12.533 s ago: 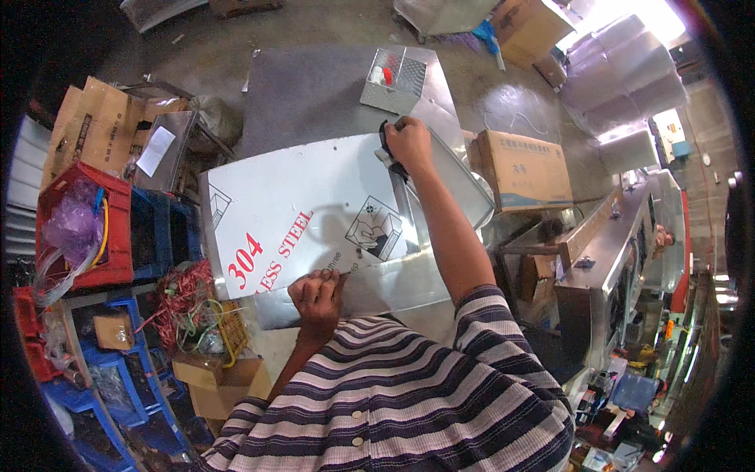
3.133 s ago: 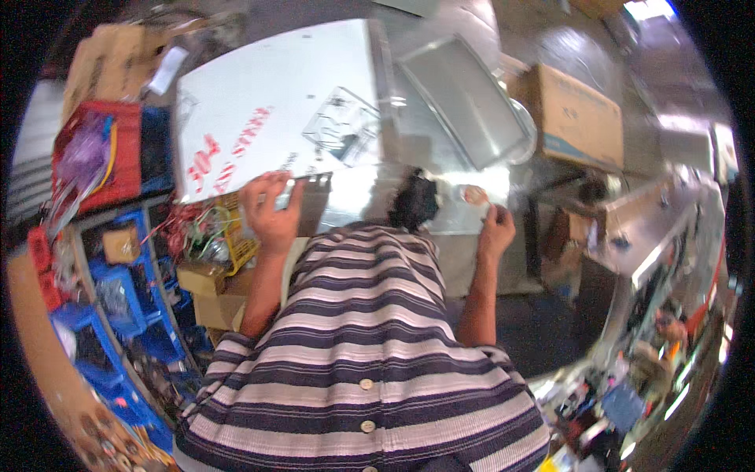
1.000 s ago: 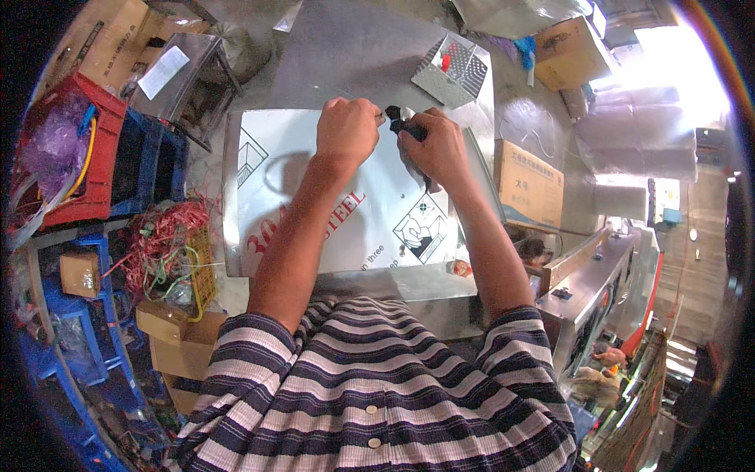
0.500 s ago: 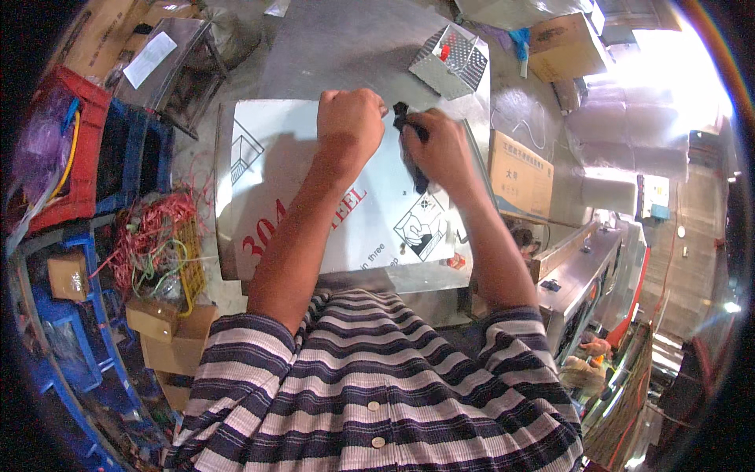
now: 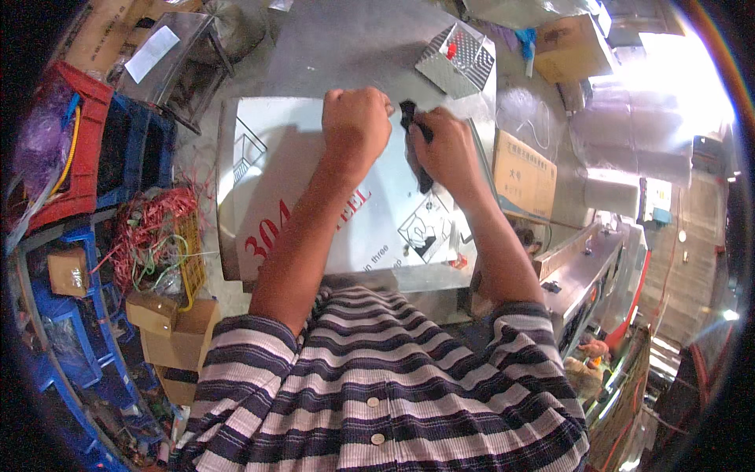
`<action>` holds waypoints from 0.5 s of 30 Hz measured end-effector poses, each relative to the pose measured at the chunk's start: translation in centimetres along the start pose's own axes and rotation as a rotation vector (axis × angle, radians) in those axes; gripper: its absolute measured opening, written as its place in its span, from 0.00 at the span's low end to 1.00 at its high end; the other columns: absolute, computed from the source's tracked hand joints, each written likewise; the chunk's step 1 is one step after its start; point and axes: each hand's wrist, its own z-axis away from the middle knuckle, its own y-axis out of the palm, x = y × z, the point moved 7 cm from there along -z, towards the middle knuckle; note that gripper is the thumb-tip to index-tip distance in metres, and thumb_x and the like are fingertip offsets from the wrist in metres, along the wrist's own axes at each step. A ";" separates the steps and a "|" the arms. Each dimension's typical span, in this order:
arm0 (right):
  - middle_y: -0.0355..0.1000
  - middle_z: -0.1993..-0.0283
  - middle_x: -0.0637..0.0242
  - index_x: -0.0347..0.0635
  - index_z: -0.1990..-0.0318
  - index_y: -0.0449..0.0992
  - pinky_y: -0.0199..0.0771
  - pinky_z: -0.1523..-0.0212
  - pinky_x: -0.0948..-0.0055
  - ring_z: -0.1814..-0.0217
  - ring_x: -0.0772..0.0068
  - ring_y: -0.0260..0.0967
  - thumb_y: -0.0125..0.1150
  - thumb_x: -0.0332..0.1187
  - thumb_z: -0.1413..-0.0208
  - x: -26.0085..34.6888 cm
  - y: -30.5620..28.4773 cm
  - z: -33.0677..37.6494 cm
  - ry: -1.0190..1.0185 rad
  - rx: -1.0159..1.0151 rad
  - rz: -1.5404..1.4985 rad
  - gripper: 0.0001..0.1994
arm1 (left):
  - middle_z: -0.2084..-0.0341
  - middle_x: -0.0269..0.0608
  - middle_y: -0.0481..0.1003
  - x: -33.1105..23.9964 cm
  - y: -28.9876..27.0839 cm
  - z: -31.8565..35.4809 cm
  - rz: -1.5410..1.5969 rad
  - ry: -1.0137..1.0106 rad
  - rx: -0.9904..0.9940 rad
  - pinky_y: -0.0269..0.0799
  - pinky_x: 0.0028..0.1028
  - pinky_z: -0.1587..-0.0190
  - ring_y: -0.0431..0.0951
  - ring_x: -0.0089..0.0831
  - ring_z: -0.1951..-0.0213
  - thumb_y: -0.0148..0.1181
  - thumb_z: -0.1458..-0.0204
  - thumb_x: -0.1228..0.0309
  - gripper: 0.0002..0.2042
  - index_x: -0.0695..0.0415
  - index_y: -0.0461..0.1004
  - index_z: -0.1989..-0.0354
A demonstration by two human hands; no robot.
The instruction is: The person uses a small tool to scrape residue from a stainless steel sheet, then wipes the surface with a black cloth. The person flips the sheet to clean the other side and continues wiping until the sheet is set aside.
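A white panel [image 5: 303, 212] with red lettering and black line drawings lies on the metal table in front of me. Above its far part my left hand [image 5: 358, 122] is closed, fingers curled; whatever they hold, if anything, is hidden. Close to its right, my right hand [image 5: 448, 145] grips a slim black tool [image 5: 408, 114]. One end of the tool pokes out past the thumb side and a dark part hangs below the palm; its exact kind cannot be made out. A small gap separates the two hands.
A perforated metal basket [image 5: 456, 61] with a red piece inside stands at the table's far right. To the right are a cardboard carton [image 5: 525, 175] and a metal bench [image 5: 582, 263]. Blue crates [image 5: 138, 149], a red crate [image 5: 82, 149] and tangled red strapping [image 5: 153, 228] crowd the left.
The whole view has shifted slightly, with both hands appearing a little farther right. My right hand still grips the black tool and my left hand stays closed.
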 end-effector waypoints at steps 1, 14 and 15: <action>0.76 0.62 0.50 0.39 0.61 0.84 0.79 0.56 0.50 0.60 0.42 0.78 0.61 0.33 0.42 0.0 0.2 0.3 0.016 -0.019 -0.003 0.09 | 0.71 0.44 0.84 0.3 0.0 -0.3 -0.018 -0.006 0.004 0.66 0.38 0.49 0.85 0.42 0.63 0.66 0.44 0.69 0.06 0.51 0.88 0.66; 0.79 0.57 0.53 0.42 0.55 0.86 0.78 0.51 0.56 0.56 0.48 0.79 0.65 0.37 0.42 -2.0 -1.9 3.1 0.154 -0.110 -0.193 0.12 | 0.69 0.47 0.84 0.4 -0.3 -0.7 0.059 -0.026 0.008 0.67 0.41 0.49 0.83 0.44 0.63 0.66 0.43 0.67 0.07 0.54 0.88 0.65; 0.79 0.58 0.53 0.39 0.54 0.86 0.77 0.53 0.61 0.57 0.51 0.80 0.67 0.35 0.41 -1.6 -1.1 3.1 0.173 -0.080 -0.184 0.12 | 0.70 0.47 0.84 0.3 -0.3 -0.7 0.062 -0.018 0.001 0.67 0.41 0.49 0.83 0.45 0.64 0.66 0.43 0.67 0.07 0.55 0.88 0.65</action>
